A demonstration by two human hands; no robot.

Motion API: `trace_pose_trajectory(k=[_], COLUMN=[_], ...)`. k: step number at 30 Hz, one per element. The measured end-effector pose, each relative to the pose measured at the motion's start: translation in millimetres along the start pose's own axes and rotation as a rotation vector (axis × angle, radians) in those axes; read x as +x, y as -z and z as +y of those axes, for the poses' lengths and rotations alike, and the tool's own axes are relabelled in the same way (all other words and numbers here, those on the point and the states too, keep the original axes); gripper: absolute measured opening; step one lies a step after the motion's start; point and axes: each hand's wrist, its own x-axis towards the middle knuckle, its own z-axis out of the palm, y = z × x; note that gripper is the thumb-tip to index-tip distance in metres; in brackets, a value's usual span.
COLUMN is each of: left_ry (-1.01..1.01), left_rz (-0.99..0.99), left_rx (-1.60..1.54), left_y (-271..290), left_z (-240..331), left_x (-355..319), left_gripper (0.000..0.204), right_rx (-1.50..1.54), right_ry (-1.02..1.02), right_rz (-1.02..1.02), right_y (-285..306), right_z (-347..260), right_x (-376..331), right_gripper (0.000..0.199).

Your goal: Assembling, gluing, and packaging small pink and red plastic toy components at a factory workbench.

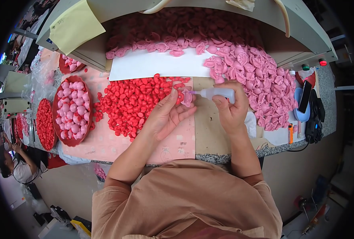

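Observation:
My left hand holds a small pink moulded piece between thumb and fingertips, just above the work surface. My right hand grips a small white squeeze bottle lying sideways, its thin nozzle touching the pink piece. A heap of small red pieces lies right beside my left hand. A big pile of pink pieces spreads behind and to the right of my right hand.
A red bowl of pink balls and another of red pieces stand at the left. A white sheet lies behind the red heap. A phone, a dark device and an orange lighter sit at the right edge. Another person is at lower left.

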Motion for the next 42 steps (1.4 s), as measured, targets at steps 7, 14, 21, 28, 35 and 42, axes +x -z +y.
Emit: trace_pose_trajectory(k=[7, 14, 21, 28, 35, 42], left_ry=[-0.001, 0.009, -0.033, -0.009, -0.197, -0.571], left_rz=[0.000, -0.021, -0.035, -0.043, 0.018, 0.062], left_rx=[0.005, -0.008, 0.109, 0.573, 1.218, 1.673], left_y=[-1, 3, -6, 0, -26, -66], left_z=[1, -1, -7, -30, -37, -23], left_x=[0, -1, -6, 4, 12, -1], left_gripper=[0.047, 0.045, 0.041, 0.034, 0.028, 0.031], right_rx=[0.014, 0.357, 0.992, 1.139, 1.026, 1.018], right_ry=[-0.028, -0.303, -0.596, -0.619, -0.554, -0.562], right_rz=[-0.009, 0.082, 0.070, -0.031, 0.020, 0.051], right_y=[-1, 2, 13, 33, 48, 45], right_z=[-2, 2, 2, -7, -10, -5], right_x=[1, 1, 15, -4, -23, -40], right_gripper=[0.026, 0.019, 0.023, 0.032, 0.038, 0.032])
